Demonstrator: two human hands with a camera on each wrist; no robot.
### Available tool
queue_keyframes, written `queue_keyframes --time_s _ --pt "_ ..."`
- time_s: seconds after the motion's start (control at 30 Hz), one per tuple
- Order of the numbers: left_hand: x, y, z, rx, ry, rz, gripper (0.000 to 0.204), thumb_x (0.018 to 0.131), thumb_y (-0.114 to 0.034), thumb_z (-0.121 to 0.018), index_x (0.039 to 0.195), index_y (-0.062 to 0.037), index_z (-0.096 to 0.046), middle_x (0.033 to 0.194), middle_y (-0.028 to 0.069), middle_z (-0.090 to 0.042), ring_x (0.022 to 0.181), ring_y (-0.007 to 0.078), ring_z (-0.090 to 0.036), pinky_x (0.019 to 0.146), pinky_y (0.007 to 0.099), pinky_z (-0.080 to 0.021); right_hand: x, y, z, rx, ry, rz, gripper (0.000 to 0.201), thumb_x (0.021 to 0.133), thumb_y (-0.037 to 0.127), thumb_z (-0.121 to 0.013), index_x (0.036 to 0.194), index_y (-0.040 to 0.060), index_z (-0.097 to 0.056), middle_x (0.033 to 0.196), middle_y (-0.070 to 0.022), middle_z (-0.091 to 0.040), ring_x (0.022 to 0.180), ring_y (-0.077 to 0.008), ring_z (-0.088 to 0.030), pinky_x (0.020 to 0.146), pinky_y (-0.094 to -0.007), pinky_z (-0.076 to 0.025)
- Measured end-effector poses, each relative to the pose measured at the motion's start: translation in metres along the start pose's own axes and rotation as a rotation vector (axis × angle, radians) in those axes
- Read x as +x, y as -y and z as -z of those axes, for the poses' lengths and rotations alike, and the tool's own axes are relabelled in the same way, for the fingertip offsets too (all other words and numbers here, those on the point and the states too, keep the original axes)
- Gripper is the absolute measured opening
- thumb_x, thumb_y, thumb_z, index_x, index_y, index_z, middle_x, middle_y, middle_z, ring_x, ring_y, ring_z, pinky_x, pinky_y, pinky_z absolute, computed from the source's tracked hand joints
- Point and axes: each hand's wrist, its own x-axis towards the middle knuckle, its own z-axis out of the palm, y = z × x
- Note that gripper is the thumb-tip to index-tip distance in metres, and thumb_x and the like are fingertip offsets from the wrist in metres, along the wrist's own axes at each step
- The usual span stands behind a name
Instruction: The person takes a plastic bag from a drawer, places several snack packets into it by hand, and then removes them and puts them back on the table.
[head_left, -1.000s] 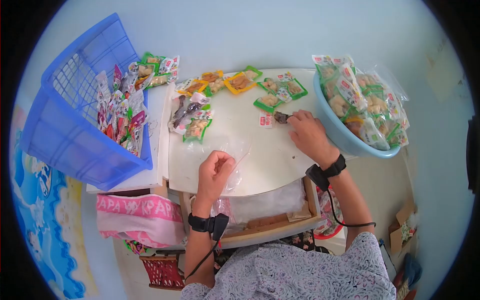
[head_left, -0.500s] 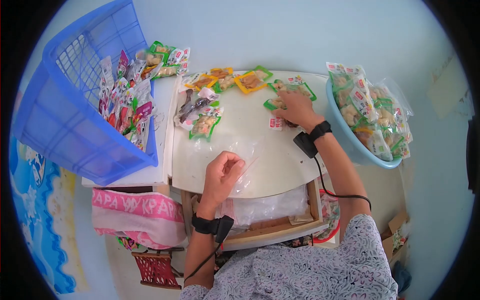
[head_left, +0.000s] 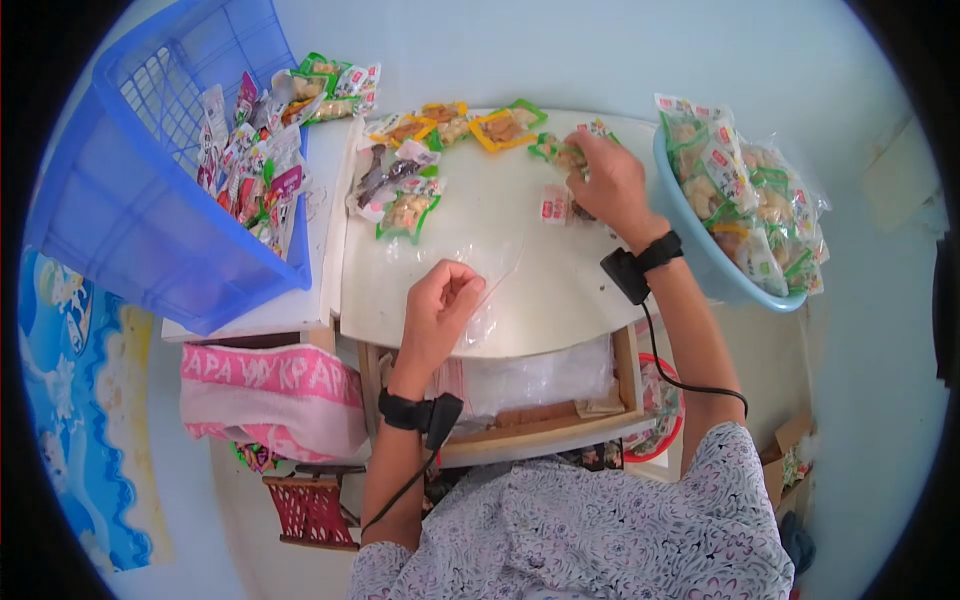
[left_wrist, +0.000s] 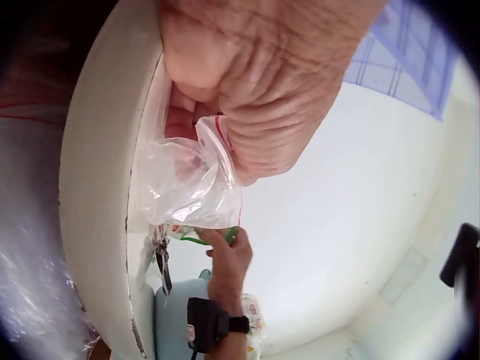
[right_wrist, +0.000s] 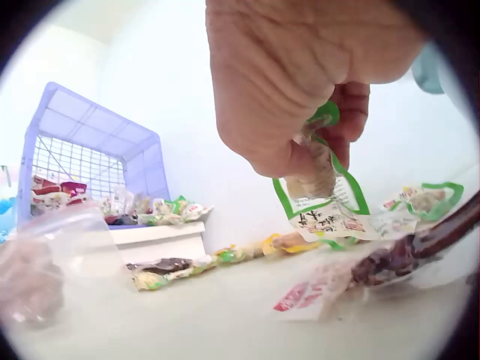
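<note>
My left hand (head_left: 442, 308) holds a clear zip bag (left_wrist: 206, 187) with a red line along its mouth, over the front of the white table (head_left: 490, 240). At the table's back right, my right hand (head_left: 615, 190) pinches a green-edged snack packet (right_wrist: 341, 210) between thumb and fingers. In the right wrist view the packet hangs tilted, its printed side partly showing. Just below that hand lies a packet with dark contents (right_wrist: 382, 262) and a white, red-printed end. Another green-edged packet (right_wrist: 431, 199) lies beside it.
Yellow-edged packets (head_left: 505, 127), a green-edged packet (head_left: 407, 212) and dark packets (head_left: 385, 180) lie along the back and left. A blue basket (head_left: 150, 230) of packets stands left, a light blue basin (head_left: 735, 285) of packets right. The drawer (head_left: 545, 425) below is pulled out, holding clear plastic.
My right hand has moved from the dark packet back to the green-edged packets and has taken hold of one. The left hand keeps its hold on the clear bag.
</note>
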Motion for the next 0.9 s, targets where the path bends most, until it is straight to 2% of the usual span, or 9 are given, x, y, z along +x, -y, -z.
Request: queue_keyframes --time_s 0.07,0.17,0.27,0.37,0.5,0.63,0.73,0.83,0.9 --pt "0.0 0.001 0.0 0.003 0.003 -0.002 0.009 0.099 -0.009 -0.068 0.097 -0.0006 -0.064 0.08 -0.0033 -0.061 0.072 0.0026 -0.054 0.063 0.0208 -0.044 0.002 0.021 0.03 0.096 -0.132 0.086 0.033 0.081 0.014 -0.077 0.112 0.0088 -0.067 0.095 -0.014 -0.071 0.088 -0.0351 -0.067 0.075 -0.0438 -0.054" --pt "0.001 0.0 -0.003 -0.001 -0.022 -0.008 0.01 0.099 -0.009 -0.068 0.096 -0.0009 -0.064 0.081 -0.0034 -0.062 0.072 0.0029 -0.055 0.064 0.0211 -0.045 -0.017 0.048 0.075 0.317 -0.054 0.064 0.042 0.081 0.012 -0.076 0.122 0.007 -0.067 0.103 -0.0123 -0.073 0.096 -0.0278 -0.069 0.084 -0.0389 -0.055" --pt "-0.008 -0.005 -0.017 0.018 -0.06 0.031 0.01 0.098 -0.008 -0.069 0.096 -0.0009 -0.064 0.081 -0.0021 -0.064 0.071 0.004 -0.056 0.065 0.0218 -0.047 -0.068 0.067 0.108 0.938 0.0 -0.295 0.051 0.084 0.011 -0.074 0.133 0.0026 -0.062 0.117 -0.0106 -0.07 0.111 -0.0192 -0.066 0.096 -0.0353 -0.051" --pt "-0.017 -0.016 -0.035 0.152 -0.112 0.046 0.01 0.096 -0.008 -0.071 0.097 -0.001 -0.064 0.081 0.0002 -0.066 0.07 0.006 -0.058 0.065 0.023 -0.048 -0.09 0.082 0.124 1.393 -0.062 -0.521 0.056 0.085 0.013 -0.074 0.136 -0.0015 -0.058 0.126 -0.0088 -0.066 0.12 -0.0156 -0.059 0.104 -0.0352 -0.047" --pt "-0.026 -0.049 -0.062 0.304 -0.108 0.015 0.009 0.097 -0.008 -0.07 0.098 -0.0001 -0.065 0.084 -0.0011 -0.065 0.073 0.0045 -0.056 0.067 0.0219 -0.047 -0.113 0.077 0.113 1.406 0.12 -0.558 0.052 0.09 0.013 -0.071 0.137 -0.0026 -0.056 0.127 -0.009 -0.066 0.119 -0.0164 -0.06 0.103 -0.0327 -0.047" --pt "-0.028 -0.058 -0.076 0.261 -0.171 -0.078 0.009 0.098 -0.008 -0.069 0.1 -0.0011 -0.065 0.086 -0.001 -0.065 0.074 0.0052 -0.055 0.069 0.0223 -0.047 -0.114 0.069 0.103 1.399 0.356 -0.6 0.029 0.09 0.014 -0.069 0.113 -0.0033 -0.071 0.106 -0.0043 -0.073 0.103 -0.0145 -0.065 0.093 -0.0324 -0.051" --pt "-0.034 -0.054 -0.08 0.205 -0.175 -0.153 0.009 0.1 -0.009 -0.069 0.102 -0.0015 -0.064 0.09 -0.0002 -0.065 0.077 0.0058 -0.055 0.071 0.0228 -0.047 -0.118 0.048 0.072 1.056 0.619 -0.467 0.036 0.088 0.025 -0.07 0.111 -0.0018 -0.073 0.095 -0.0086 -0.075 0.088 -0.0203 -0.067 0.081 -0.0359 -0.051" --pt "-0.037 -0.043 -0.086 0.231 -0.165 -0.245 0.01 0.101 -0.01 -0.068 0.103 -0.0014 -0.064 0.094 0.0003 -0.065 0.079 0.0061 -0.056 0.074 0.0232 -0.048 -0.12 0.053 0.066 0.512 0.665 -0.248 0.033 0.085 0.027 -0.071 0.105 0.0004 -0.072 0.086 -0.0122 -0.071 0.078 -0.0237 -0.064 0.073 -0.0384 -0.05" --pt "-0.035 -0.036 -0.088 0.275 -0.166 -0.261 0.01 0.102 -0.011 -0.067 0.103 -0.0015 -0.064 0.095 0.0005 -0.065 0.08 0.0064 -0.056 0.075 0.0234 -0.048 -0.12 0.052 0.069 0.575 0.665 -0.239 0.034 0.082 0.025 -0.073 0.107 0.0022 -0.071 0.083 -0.0138 -0.07 0.075 -0.0256 -0.062 0.072 -0.0381 -0.05"
